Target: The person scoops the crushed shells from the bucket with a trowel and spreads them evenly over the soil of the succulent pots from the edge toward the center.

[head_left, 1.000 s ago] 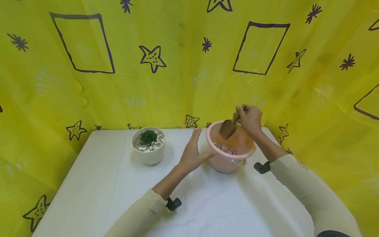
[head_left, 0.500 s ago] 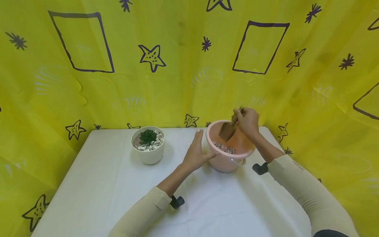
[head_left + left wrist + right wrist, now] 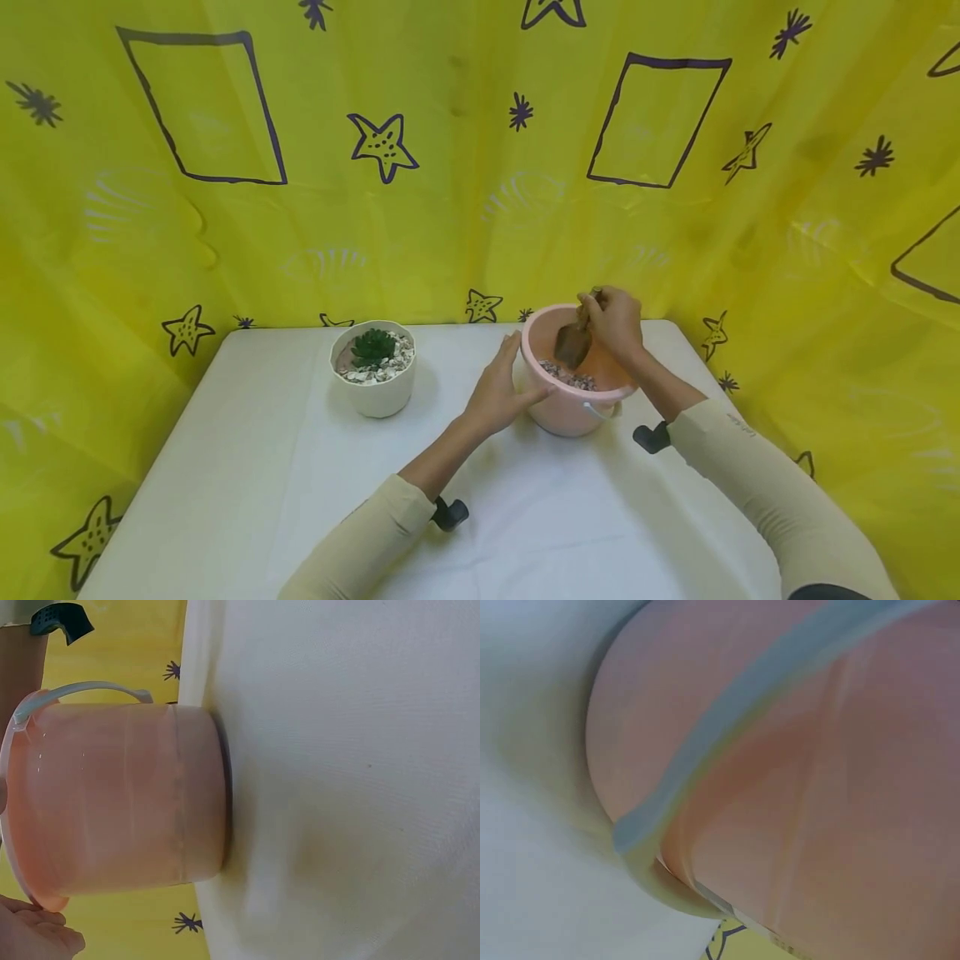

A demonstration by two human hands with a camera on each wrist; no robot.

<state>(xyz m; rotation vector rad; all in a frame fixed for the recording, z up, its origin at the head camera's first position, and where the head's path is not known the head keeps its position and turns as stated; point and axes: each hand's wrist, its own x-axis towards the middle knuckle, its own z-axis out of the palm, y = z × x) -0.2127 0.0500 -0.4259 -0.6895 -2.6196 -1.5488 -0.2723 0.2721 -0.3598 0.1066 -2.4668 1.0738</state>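
A pink bucket point(image 3: 567, 412) with loose small pebbles point(image 3: 566, 377) in its bottom stands on the white-covered table. My left hand point(image 3: 497, 400) is at its left side, thumb and fingers spread and straight, touching the rim. In the left wrist view, fingertips point(image 3: 45, 930) meet the rim of the bucket point(image 3: 120, 799). Above the bucket's opening, my right hand point(image 3: 617, 321) grips a small hand trowel point(image 3: 573, 343) by its handle, blade pointing down inside the bucket. The right wrist view shows just the bucket's side point(image 3: 795, 787) and its handle point(image 3: 705, 750); the hand is hidden there.
Left of the bucket stands a cream pot point(image 3: 381, 398) holding a green succulent point(image 3: 372, 347) among white pebbles. The white table point(image 3: 225, 483) ends at the back against a yellow curtain point(image 3: 450, 233) with drawn stars and squares.
My right hand has lowered the trowel and shifted slightly left, deeper into the bucket. My left hand has moved right and come up against the bucket's rim.
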